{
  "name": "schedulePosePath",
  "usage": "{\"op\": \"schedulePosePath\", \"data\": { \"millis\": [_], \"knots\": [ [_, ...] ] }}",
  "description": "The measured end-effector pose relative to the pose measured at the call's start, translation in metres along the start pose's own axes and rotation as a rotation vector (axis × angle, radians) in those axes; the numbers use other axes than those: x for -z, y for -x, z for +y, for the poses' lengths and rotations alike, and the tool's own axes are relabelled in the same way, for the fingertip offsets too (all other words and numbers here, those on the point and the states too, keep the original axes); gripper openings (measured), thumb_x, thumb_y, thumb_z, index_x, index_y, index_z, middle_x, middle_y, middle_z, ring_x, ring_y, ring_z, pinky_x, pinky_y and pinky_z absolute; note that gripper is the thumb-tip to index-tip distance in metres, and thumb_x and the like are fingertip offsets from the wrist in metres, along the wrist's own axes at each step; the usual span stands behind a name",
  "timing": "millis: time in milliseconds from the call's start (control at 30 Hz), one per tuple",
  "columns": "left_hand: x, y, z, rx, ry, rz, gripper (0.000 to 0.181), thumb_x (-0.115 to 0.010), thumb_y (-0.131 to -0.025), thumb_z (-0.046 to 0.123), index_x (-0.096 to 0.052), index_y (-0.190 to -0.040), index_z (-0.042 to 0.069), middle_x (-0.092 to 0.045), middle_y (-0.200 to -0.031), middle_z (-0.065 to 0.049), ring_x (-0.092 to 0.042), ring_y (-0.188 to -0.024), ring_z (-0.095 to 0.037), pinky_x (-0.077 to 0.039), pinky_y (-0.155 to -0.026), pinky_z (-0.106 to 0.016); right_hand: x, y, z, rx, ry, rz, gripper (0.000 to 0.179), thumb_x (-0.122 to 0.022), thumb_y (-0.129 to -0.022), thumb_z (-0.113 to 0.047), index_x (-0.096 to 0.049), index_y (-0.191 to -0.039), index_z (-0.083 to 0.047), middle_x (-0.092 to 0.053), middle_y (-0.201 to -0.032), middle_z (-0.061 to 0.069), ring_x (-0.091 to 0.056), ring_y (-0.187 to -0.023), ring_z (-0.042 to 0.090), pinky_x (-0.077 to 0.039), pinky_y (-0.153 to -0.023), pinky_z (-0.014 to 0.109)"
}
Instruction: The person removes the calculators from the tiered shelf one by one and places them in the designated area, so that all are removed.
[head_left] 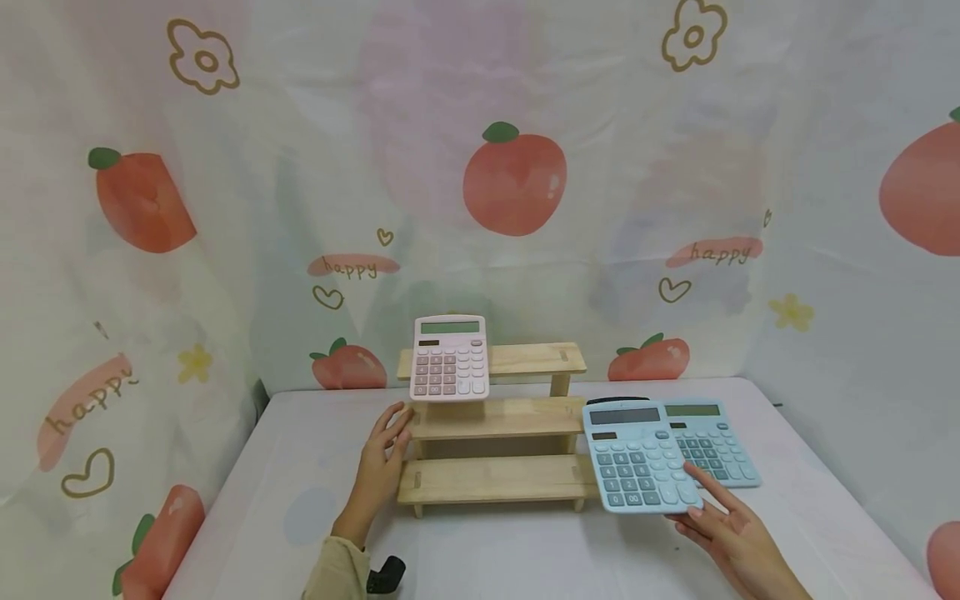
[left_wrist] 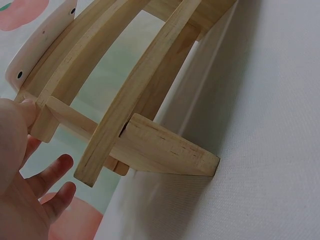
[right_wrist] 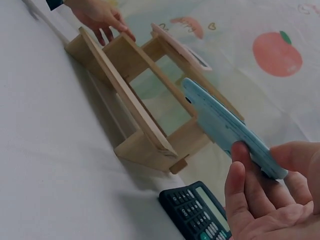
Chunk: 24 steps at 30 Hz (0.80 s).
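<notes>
My right hand (head_left: 731, 533) grips a light blue calculator (head_left: 637, 475) by its lower right corner, raised and tilted with its keys facing me. The right wrist view shows the thumb and fingers on either side of its thin body. Partly behind it is a second light blue calculator (head_left: 727, 458). A dark calculator (right_wrist: 192, 210) lies below the held one, mostly hidden in the head view. My left hand (head_left: 382, 458) touches the left end of the middle tier of a wooden three-step stand (head_left: 502, 479), its other fingers loose. A pink calculator (head_left: 450, 358) leans on the top tier at the left.
The stand rests on a white-covered table (head_left: 300, 467). Behind and beside it hangs a cloth backdrop (head_left: 592, 275) with fruit and flower prints. A black object (head_left: 386, 575) sits by my left sleeve (head_left: 337, 567).
</notes>
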<state>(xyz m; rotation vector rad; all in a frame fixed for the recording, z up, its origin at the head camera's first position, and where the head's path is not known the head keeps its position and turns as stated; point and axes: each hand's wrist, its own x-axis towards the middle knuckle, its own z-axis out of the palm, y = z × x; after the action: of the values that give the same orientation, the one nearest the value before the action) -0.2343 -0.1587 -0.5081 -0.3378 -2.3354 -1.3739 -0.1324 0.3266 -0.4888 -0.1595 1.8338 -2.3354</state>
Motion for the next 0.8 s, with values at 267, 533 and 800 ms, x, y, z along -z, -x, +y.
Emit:
{"op": "schedulePosePath", "data": {
  "millis": [267,533,800],
  "knots": [
    [0.000,0.000,0.000,-0.014,0.000,-0.001,0.039,-0.053,-0.106,0.017,-0.059,-0.140,0.001,-0.046,-0.155,-0.017,-0.047,-0.141,-0.042,-0.050,-0.095,-0.059,0.012,0.009,0.006,-0.038,-0.025,-0.008,0.057,-0.040,-0.107,0.000,-0.056,-0.128,-0.052,-0.069,-0.119,-0.020,-0.072,-0.104,0.009,-0.059,-0.087,0.025],
    [0.000,-0.002,0.001,-0.006,0.013,0.001,0.039,-0.054,-0.105,0.017,-0.059,-0.139,0.000,-0.047,-0.155,-0.017,-0.048,-0.141,-0.040,-0.050,-0.096,-0.058,0.023,0.017,0.010,-0.155,0.029,0.079,0.050,-0.046,-0.108,-0.009,-0.056,-0.118,-0.057,-0.069,-0.113,-0.025,-0.071,-0.103,0.004,-0.058,-0.088,0.024],
    [0.001,-0.004,0.002,-0.003,0.010,0.003,0.038,-0.054,-0.105,0.018,-0.060,-0.139,0.000,-0.047,-0.155,-0.017,-0.048,-0.141,-0.041,-0.050,-0.094,-0.057,0.040,0.022,0.021,-0.264,0.019,0.105,0.049,-0.054,-0.104,-0.010,-0.058,-0.109,-0.059,-0.064,-0.109,-0.030,-0.068,-0.105,-0.001,-0.057,-0.092,0.025]
  ]
}}
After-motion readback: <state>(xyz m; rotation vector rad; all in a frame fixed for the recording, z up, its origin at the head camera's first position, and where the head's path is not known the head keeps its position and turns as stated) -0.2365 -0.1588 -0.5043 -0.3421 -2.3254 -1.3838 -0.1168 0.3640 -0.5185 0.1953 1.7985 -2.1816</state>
